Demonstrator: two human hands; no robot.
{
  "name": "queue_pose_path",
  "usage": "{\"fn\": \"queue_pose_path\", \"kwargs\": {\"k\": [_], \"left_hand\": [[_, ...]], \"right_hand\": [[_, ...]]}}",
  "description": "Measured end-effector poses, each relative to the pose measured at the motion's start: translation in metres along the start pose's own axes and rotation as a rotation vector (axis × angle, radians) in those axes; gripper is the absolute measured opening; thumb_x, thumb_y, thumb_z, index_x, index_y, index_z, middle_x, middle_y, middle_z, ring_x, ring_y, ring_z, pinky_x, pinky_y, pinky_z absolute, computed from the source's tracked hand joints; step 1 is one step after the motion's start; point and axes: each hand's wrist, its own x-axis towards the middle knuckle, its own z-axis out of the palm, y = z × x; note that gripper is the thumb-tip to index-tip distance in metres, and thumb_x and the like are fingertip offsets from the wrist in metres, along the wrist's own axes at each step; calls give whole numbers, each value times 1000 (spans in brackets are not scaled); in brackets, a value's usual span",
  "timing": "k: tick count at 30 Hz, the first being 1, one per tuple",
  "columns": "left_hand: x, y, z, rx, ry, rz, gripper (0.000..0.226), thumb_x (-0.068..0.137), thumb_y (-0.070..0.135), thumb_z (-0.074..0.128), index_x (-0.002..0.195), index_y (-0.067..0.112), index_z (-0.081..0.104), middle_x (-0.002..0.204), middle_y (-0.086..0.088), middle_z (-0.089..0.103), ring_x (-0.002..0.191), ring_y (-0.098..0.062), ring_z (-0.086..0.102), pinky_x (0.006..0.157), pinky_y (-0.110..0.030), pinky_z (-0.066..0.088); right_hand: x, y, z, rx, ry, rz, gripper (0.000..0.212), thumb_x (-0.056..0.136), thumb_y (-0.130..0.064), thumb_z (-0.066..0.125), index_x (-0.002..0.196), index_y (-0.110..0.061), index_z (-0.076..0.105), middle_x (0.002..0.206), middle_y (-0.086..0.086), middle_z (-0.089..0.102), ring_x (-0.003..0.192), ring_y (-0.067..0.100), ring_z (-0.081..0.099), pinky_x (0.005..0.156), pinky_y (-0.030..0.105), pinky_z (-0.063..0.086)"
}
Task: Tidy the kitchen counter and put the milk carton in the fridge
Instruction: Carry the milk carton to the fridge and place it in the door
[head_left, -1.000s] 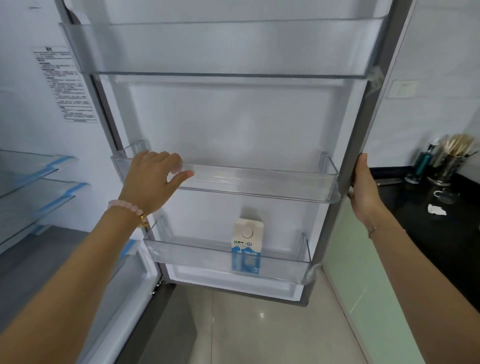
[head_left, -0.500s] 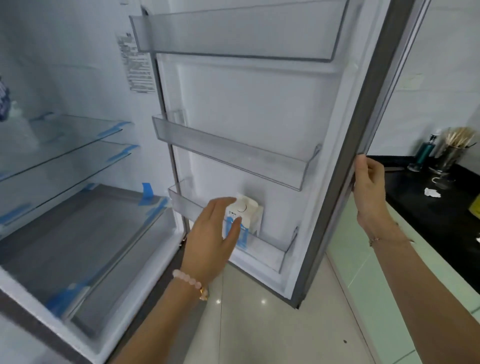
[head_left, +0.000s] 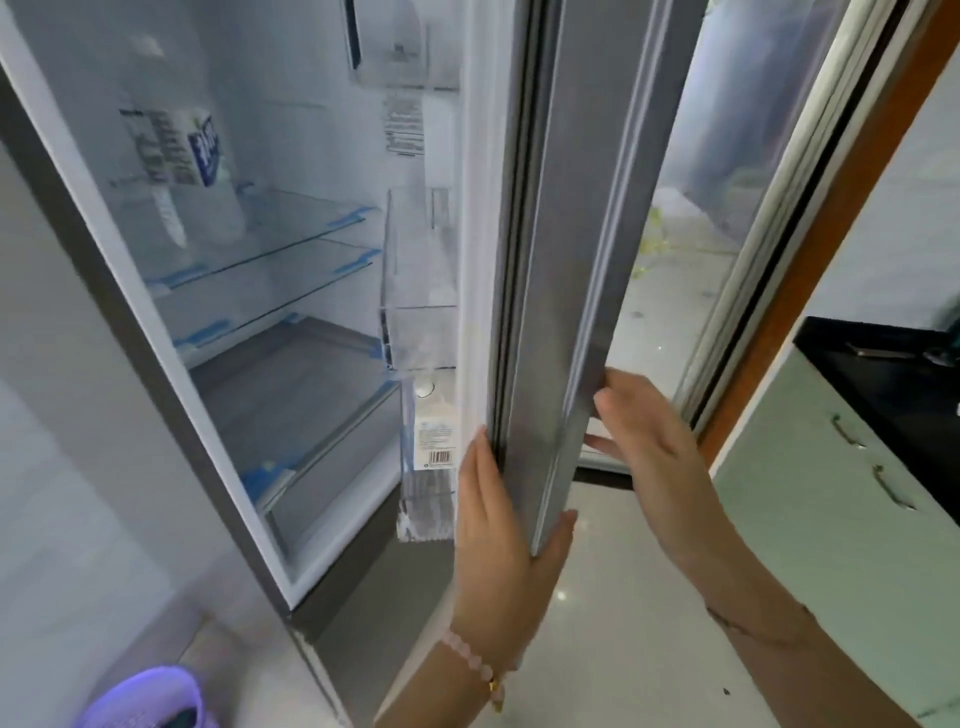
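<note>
Now left hand (head_left: 501, 540) on fridge door (head_left: 561, 260) too.

The fridge door (head_left: 550, 260) stands edge-on to me and runs out of the top of the view, so most of its inner bins are hidden. Of the milk carton (head_left: 434, 431) I see only a narrow strip beside the door's white seal, and its print is too small to read. The left hand (head_left: 498, 530) straddles the door's edge; I cannot tell whether it grips or only presses. On the far left shelf a blue-labelled package (head_left: 205, 150) is blurred. A purple basket (head_left: 145, 696) is cut off at the bottom, the black counter (head_left: 883, 374) at the right.
</note>
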Motion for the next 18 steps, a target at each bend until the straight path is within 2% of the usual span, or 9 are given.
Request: {"fn": "queue_pose_path", "kwargs": {"k": [2,3,5,6,8,11,13,16,18], "left_hand": [[5,-6,-18,4,109,-74,96,70,59,60,142,16,13,143,3,25,135,-11,26,112,-25,24],[8,-9,-26,14,157,-113,94,69,51,65,141,15,16,139,4,27,132,-12,30,110,-25,27],[14,-19,-44,46,240,-171,89,70,37,73,139,14,21,135,5,27,127,-15,34,109,-25,30],[15,-25,-53,61,266,-187,89,70,36,73,139,14,22,133,8,26,124,-16,36,109,-28,33],[17,-36,-71,88,306,-197,88,69,45,65,141,19,22,123,18,23,118,-15,40,106,-30,38],[19,-51,-94,127,346,-204,87,71,41,67,141,31,18,120,19,23,114,0,40,99,-9,37],[20,-58,-104,152,398,-201,84,72,36,71,139,35,20,123,18,25,116,11,35,96,-1,35],[22,-71,-111,161,528,-209,73,72,45,64,138,28,37,124,12,35,118,-1,44,98,-22,45],[25,-76,-114,150,611,-240,66,73,45,59,134,23,45,118,9,42,112,-9,52,95,-26,48]], "right_hand": [[14,1,11,35,-75,-32,29,93,-42,46,113,-29,62,114,-16,67,113,6,60,99,31,49],[24,4,18,16,-95,-58,35,92,-43,45,119,-28,60,121,-15,64,119,5,56,103,29,45],[47,7,37,-42,-180,-104,47,91,-39,43,136,-26,46,140,-14,49,131,-2,42,106,14,34],[58,9,49,-72,-237,-130,51,92,-35,41,142,-24,38,147,-14,40,135,-5,33,108,11,28],[77,13,74,-150,-331,-197,55,95,-34,38,148,-23,25,154,-15,24,140,-10,18,115,15,18],[94,20,107,-242,-391,-295,64,92,-44,34,148,-31,6,159,-13,7,136,-20,3,110,3,5],[100,25,122,-278,-402,-346,65,89,-45,33,143,-38,-2,159,-14,0,138,-15,-1,106,-3,2],[108,32,135,-312,-414,-430,61,90,-46,32,141,-46,-2,157,-21,-3,140,-15,-1,107,-2,2],[114,33,143,-340,-428,-471,59,90,-47,30,142,-44,1,155,-24,-3,143,-8,0,109,-1,1]]}}
